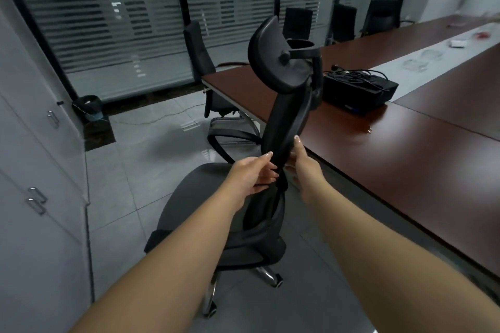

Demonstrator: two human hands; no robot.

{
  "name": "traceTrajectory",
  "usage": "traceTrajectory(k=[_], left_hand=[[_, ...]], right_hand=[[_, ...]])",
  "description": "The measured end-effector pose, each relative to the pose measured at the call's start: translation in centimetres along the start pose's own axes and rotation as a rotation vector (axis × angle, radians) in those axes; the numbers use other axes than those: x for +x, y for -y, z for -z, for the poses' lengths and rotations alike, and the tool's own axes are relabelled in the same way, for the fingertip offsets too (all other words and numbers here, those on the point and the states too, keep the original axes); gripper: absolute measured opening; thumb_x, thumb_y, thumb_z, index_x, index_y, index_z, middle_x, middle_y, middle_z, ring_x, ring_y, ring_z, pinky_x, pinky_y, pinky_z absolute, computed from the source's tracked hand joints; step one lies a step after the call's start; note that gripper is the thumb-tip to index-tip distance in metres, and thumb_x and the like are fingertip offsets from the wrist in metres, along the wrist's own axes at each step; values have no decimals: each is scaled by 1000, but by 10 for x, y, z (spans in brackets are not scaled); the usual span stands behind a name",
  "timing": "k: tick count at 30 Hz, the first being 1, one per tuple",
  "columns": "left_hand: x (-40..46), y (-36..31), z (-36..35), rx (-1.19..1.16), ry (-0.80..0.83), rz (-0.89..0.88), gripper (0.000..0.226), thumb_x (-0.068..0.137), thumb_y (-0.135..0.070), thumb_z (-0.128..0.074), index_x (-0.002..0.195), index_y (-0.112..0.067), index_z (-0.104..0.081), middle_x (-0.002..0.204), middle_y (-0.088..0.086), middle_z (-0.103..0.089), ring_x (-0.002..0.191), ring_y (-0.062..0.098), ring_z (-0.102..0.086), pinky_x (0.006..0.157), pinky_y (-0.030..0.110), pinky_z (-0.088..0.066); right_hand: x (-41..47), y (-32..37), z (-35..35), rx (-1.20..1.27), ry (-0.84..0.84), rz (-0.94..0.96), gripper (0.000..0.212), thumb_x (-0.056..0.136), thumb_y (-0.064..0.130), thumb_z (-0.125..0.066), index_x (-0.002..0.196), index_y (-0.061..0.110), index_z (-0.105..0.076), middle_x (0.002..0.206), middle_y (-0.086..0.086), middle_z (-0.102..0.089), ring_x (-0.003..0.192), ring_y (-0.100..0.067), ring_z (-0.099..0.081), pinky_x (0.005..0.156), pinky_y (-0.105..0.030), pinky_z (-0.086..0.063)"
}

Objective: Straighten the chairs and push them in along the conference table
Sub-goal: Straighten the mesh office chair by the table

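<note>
A black swivel chair [213, 197] with a headrest stands right before me, seen edge-on, its seat to the left and its chrome base on the tiles. My left hand [251, 174] grips the backrest [286, 121] from the left, and my right hand [300, 163] grips it from the right, both at its lower part. The dark red conference table [405, 149] runs along the right. Another black chair [213, 84] stands at the table's far end, turned away from it. Several more chairs, one of them [343, 21], line the far side.
White cabinets [35, 170] with metal handles line the left wall. A black box with cables [359, 89] lies on the table. A dark bin [89, 108] stands by the glass wall with blinds. Grey floor tiles [151, 154] lie between cabinets and table.
</note>
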State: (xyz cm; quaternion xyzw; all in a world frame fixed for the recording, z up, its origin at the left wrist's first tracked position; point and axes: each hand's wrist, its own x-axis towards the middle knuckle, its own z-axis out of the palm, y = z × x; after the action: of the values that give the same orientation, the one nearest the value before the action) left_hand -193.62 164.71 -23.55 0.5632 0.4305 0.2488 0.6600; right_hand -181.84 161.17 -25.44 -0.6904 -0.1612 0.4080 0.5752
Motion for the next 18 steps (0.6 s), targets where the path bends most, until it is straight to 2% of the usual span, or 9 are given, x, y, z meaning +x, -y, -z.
traceTrajectory(k=[2, 3, 6, 10, 12, 15, 18], left_hand=[[-9, 5, 10, 7, 34, -8, 28, 93, -33, -53, 75, -13, -62, 71, 2, -65, 73, 14, -62, 78, 28, -49], [-14, 8, 17, 15, 44, -10, 28, 93, -33, -53, 74, -13, -62, 71, 2, -65, 74, 15, -62, 78, 29, -50], [-29, 17, 42, 22, -20, -24, 30, 93, -31, -54, 70, -12, -61, 70, 4, -65, 73, 16, -63, 73, 26, -50], [-52, 27, 90, -81, -143, -60, 30, 93, -31, -54, 72, -10, -60, 69, 4, -65, 68, 13, -62, 66, 22, -49], [-62, 29, 104, -99, -164, -62, 30, 93, -32, -54, 73, -11, -61, 68, 3, -65, 67, 13, -62, 65, 23, -48], [-74, 32, 119, -80, -158, -68, 32, 92, -35, -53, 72, -12, -62, 68, 1, -66, 70, 14, -64, 67, 25, -49], [-82, 33, 123, -105, -123, -77, 32, 92, -36, -54, 71, -13, -64, 67, 0, -66, 70, 14, -64, 73, 27, -52]], right_hand=[[-18, -13, -17, 23, -3, 7, 63, 88, 62, -42, 116, 10, -64, 115, -8, -66, 107, -22, -59, 94, -34, -42], [-29, -20, -26, 38, 3, 4, 61, 89, 60, -43, 115, 9, -64, 109, -6, -67, 104, -21, -60, 96, -34, -42], [-57, -32, -50, 52, 59, 20, 57, 90, 56, -46, 116, 7, -62, 96, 0, -66, 90, -12, -59, 90, -28, -42], [-89, -43, -90, -32, 200, 35, 65, 87, 61, -45, 128, 10, -54, 124, -3, -60, 110, -16, -55, 92, -28, -39], [-100, -48, -104, -80, 270, 40, 67, 85, 66, -43, 127, 16, -55, 126, -1, -59, 116, -17, -53, 95, -30, -39], [-116, -56, -124, -77, 353, 66, 54, 85, 67, -42, 109, 23, -63, 116, 1, -64, 112, -15, -57, 101, -33, -40], [-126, -58, -132, 38, 321, 61, 46, 84, 64, -45, 95, 24, -66, 107, -2, -68, 107, -16, -60, 101, -35, -43]])
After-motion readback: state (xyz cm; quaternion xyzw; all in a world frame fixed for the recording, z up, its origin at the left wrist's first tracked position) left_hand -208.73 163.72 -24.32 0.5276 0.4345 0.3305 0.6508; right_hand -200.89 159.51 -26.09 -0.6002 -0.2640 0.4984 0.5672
